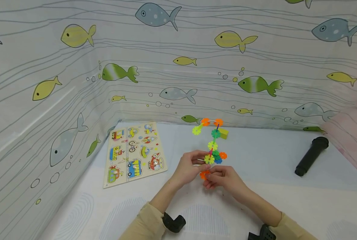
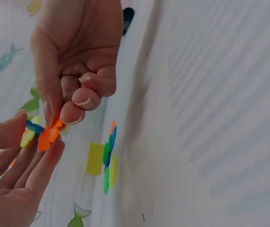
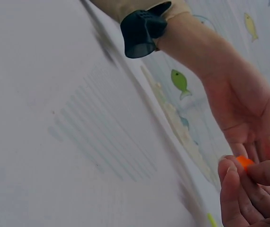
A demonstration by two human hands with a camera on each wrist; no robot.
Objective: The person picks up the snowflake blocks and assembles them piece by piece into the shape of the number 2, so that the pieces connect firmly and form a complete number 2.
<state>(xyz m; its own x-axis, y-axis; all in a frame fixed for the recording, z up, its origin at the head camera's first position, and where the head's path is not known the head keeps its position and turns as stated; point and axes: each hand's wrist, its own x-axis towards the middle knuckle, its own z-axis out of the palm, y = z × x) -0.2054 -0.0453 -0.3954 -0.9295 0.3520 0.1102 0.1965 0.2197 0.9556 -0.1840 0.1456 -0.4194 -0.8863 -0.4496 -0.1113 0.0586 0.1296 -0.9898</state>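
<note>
My left hand (image 1: 190,167) pinches a yellow snowflake disc (image 2: 27,137) between thumb and fingers, with a blue disc (image 2: 34,126) beside the thumb. From the other side my right hand (image 1: 226,180) pinches an orange snowflake disc (image 2: 49,135), seen also as an orange edge (image 3: 245,163) in the right wrist view. The orange disc is close against the yellow and blue ones; whether they are joined is hidden by fingers. Beyond the hands a line of linked discs, among them a teal disc (image 1: 216,133), bends left at its far end. A loose-looking orange disc (image 1: 223,155) sits beside a dark green disc (image 1: 216,154).
A wooden picture puzzle board (image 1: 145,160) of vehicles lies on the left of the white table (image 1: 256,156). A yellow block (image 1: 224,133) stands behind the discs. A black cylinder (image 1: 312,156) lies at the right. Fish-printed cloth (image 1: 154,50) rises behind the table.
</note>
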